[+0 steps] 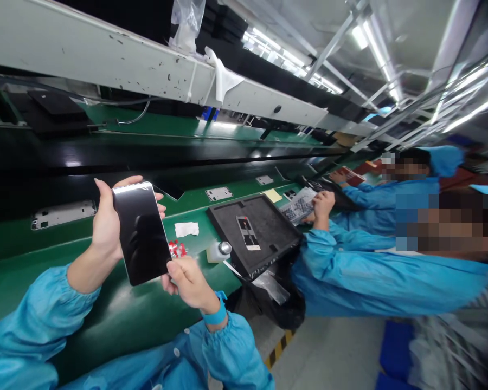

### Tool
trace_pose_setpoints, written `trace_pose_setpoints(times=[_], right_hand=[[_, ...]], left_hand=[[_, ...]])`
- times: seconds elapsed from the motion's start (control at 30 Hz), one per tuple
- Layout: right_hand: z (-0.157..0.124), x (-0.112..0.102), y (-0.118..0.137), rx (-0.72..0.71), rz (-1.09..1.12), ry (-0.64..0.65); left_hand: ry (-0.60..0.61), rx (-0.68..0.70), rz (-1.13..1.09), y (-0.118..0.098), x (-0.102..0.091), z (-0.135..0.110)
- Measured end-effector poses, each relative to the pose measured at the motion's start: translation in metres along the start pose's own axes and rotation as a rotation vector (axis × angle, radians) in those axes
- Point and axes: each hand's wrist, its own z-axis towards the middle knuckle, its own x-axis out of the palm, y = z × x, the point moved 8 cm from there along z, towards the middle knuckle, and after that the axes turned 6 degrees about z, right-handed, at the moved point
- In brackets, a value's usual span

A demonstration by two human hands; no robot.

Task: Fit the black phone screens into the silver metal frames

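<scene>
Left grip: the left hand [106, 225] is closed round the upper left edge of the phone [141, 233], thumb at the near side and fingertips [159, 201] showing past the far edge
Right grip: the right hand [189, 281] is pinched on the lower right corner of the phone, thumb on the front face
Phone: held upright and slightly tilted, clear of the tabletop [117, 309], screen dark and facing the camera
Handling: judged light and stiff, with a glossy front that looks slippery and likely to crack or smudge; it is best taken by the side edges and corners, as it is held now, and not by the glass
Near the hands: a cluster of small red pieces [178, 249], too many and too small to be counted; a white slip [186, 229]; a small white bottle [218, 252] with a metal cap
Further out: a black tray [254, 233] with a white part lying in it; a yellow note [273, 195]; white frames [63, 214] along the belt
Co-workers: a hand [323, 206] of the nearer person rests on a keyboard-like pad [299, 206]; the sleeve is blue
Count: one phone, two hands on it, one bottle, one tray, one slip, one note, three frames seen, two co-workers
</scene>
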Motion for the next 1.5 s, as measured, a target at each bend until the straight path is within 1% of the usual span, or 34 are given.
trace_pose_setpoints(times=[0.1, 0.17, 0.3, 0.43, 0.5, 0.57, 0.67, 0.73, 0.8, 0.87, 0.9, 0.97, 1.1, 1.2, 1.27, 1.4, 1.5], right_hand=[[0.005, -0.006, -0.010, 0.004, 0.052, -0.121], [0.009, -0.006, -0.014, 0.009, 0.079, -0.147], [0.016, 0.002, -0.011, 0.027, 0.116, -0.090], [0.022, 0.019, -0.001, 0.018, 0.165, 0.019], [0.023, 0.022, 0.005, -0.015, 0.198, 0.045], [0.021, 0.020, 0.007, -0.036, 0.211, 0.051], [0.015, 0.015, 0.005, -0.021, 0.237, 0.075], [0.012, 0.005, 0.000, -0.009, 0.234, 0.024], [0.011, -0.005, -0.006, 0.013, 0.199, -0.066], [0.013, -0.008, -0.012, 0.054, 0.184, -0.102], [0.015, -0.007, -0.013, 0.071, 0.196, -0.094], [0.019, -0.001, -0.010, 0.075, 0.247, -0.030], [0.024, 0.010, 0.016, 0.039, 0.328, 0.101], [0.023, 0.008, 0.033, 0.083, 0.339, 0.145], [0.022, 0.004, 0.039, 0.119, 0.336, 0.157], [0.032, -0.003, 0.037, 0.158, 0.357, 0.168], [0.043, -0.013, 0.027, 0.178, 0.384, 0.142]], left_hand=[[-0.026, 0.059, -0.006, 0.000, 0.005, -0.004], [-0.026, 0.084, 0.007, -0.004, 0.008, -0.008], [0.006, 0.100, 0.008, -0.015, 0.020, -0.014], [-0.096, 0.185, 0.031, -0.024, 0.024, -0.017], [-0.098, 0.208, 0.024, -0.024, 0.028, -0.016], [-0.072, 0.180, 0.010, -0.019, 0.031, -0.014], [-0.059, 0.163, 0.000, -0.016, 0.033, -0.013], [-0.020, 0.184, -0.006, -0.017, 0.037, -0.014], [0.020, 0.211, -0.010, -0.018, 0.042, -0.013], [0.003, 0.247, -0.007, -0.017, 0.041, -0.009], [-0.026, 0.269, -0.003, -0.017, 0.039, -0.007], [-0.075, 0.303, -0.003, -0.015, 0.035, -0.001], [-0.088, 0.324, -0.068, -0.014, 0.037, 0.006], [-0.097, 0.314, -0.096, -0.016, 0.043, 0.008], [-0.113, 0.296, -0.092, -0.016, 0.047, 0.010], [-0.161, 0.286, -0.080, -0.013, 0.052, 0.016], [-0.177, 0.278, -0.045, -0.004, 0.052, 0.035]])
